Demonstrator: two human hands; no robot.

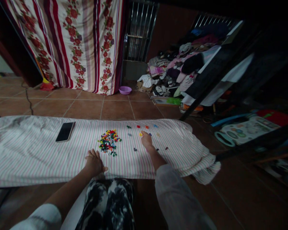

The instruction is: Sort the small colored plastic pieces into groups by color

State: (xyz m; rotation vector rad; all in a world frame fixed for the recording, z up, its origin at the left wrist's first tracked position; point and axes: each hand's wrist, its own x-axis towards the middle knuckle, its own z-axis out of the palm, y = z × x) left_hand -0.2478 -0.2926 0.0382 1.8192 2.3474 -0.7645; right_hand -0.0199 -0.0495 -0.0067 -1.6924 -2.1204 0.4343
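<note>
Closest are the person's legs (108, 204), in black and white pants, by the near edge of the counter (38, 159), which has a striped cloth (74, 166) over it. The left hand (94, 163) lies on the cloth near that edge, palm down, its grip loose and open, with the thumb out to the side. It holds nothing that shows.

Farther in, a row of tiny bits has a gray bunch (135, 149), a pink bit (147, 150) by the right wrist, a black bit (157, 149) and a dark red bit (166, 148). The big mixed pile (109, 140) of tiny colored bits sits just past the left hand.

The right hand (147, 140) reaches down to the yellow bits (140, 134) in the middle row. Its fingertips are by them, but I cannot tell if the grip pinches one. That row also has gray, blue and tan bits.

The phone (65, 132) lies to the left, near the far edge. The last row, along that edge, has green bits (129, 127), red bits (138, 126), orange bits (147, 127) and light blue bits (155, 126).

Past the counter are a purple bowl (125, 90) on the tile floor (91, 107), a flowery curtain (86, 48) and a heap of clothes (177, 67).
</note>
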